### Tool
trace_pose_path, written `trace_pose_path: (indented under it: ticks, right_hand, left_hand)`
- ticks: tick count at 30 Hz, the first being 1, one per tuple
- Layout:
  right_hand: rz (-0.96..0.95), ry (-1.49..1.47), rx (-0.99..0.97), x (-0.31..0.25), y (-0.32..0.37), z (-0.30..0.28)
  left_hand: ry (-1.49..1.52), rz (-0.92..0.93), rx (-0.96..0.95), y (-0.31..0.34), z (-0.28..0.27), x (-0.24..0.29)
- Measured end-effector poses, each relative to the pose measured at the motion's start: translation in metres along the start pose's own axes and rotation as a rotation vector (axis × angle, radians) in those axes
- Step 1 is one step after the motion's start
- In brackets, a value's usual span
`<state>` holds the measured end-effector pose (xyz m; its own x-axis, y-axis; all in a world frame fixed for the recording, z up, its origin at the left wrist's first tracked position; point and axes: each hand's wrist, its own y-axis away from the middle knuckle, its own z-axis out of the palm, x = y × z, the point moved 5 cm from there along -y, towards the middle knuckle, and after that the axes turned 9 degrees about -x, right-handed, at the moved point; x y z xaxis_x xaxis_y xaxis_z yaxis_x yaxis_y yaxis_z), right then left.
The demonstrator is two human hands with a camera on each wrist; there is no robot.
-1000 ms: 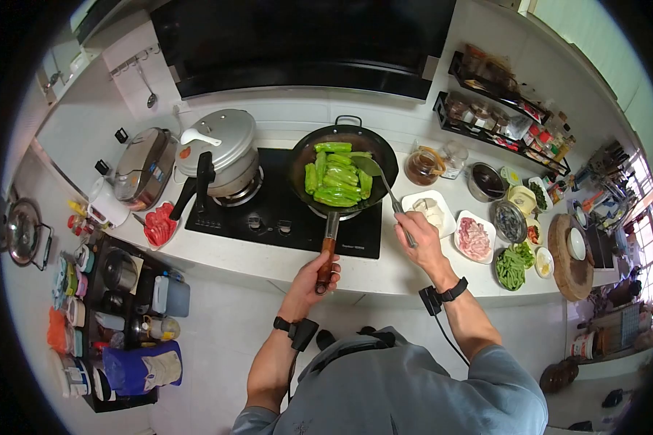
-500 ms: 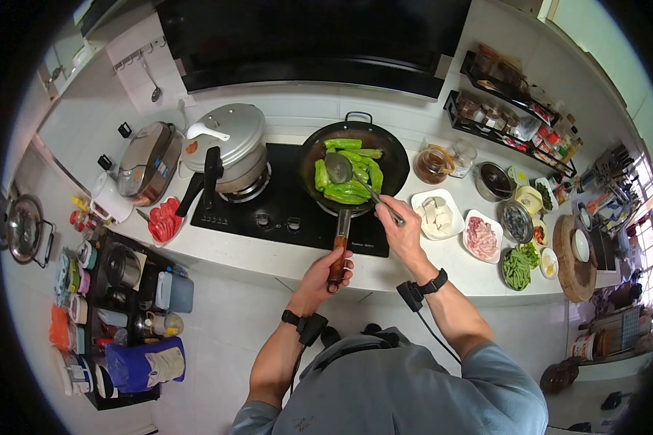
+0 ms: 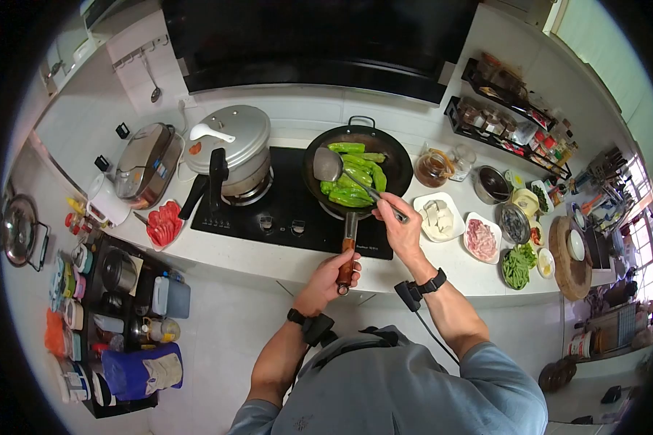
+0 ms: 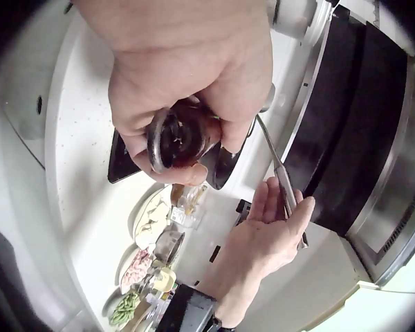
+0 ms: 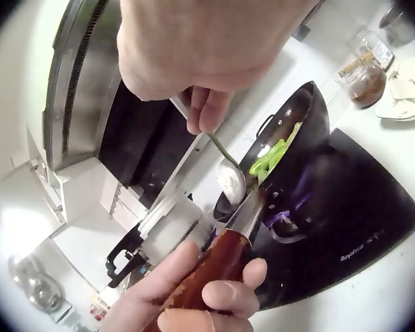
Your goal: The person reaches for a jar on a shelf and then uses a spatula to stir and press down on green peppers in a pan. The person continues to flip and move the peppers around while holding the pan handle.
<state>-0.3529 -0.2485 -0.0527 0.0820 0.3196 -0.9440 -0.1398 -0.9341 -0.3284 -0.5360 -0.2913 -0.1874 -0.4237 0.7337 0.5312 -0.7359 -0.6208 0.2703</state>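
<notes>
A black wok sits over the right burner with green peppers in it. The left hand grips its brown wooden handle, seen end-on in the left wrist view. Held by the right hand is a metal spatula, whose broad head is over the wok's left side, beside the peppers. In the right wrist view the spatula head shows near the wok's rim, left of the peppers, and the left hand's fingers wrap the handle.
A lidded silver pot stands on the left burner, its black handle toward the front. Plates of white pieces, sliced meat and green beans line the counter at right; red slices lie at left.
The spatula has swung from the wok's right side over the peppers to its left side, the right hand moving leftward with it. The peppers lie bunched differently; the left hand keeps its grip.
</notes>
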Motion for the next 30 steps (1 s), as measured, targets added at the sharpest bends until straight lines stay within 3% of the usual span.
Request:
trace_pose_path:
  ticks: [7, 21, 30]
  right_hand:
    - [-0.269, 0.568, -0.074, -0.02, 0.005, 0.018]
    - [-0.392, 0.699, -0.065, -0.047, 0.013, -0.011]
    - [-0.454, 0.765, -0.098, -0.027, 0.018, -0.045]
  left_hand:
    - [-0.021, -0.009, -0.006, 0.001, -0.002, 0.0]
    - [0.031, 0.005, 0.009, -0.002, 0.0, -0.003]
    - [-0.03, 0.011, -0.002, 0.004, 0.007, -0.001]
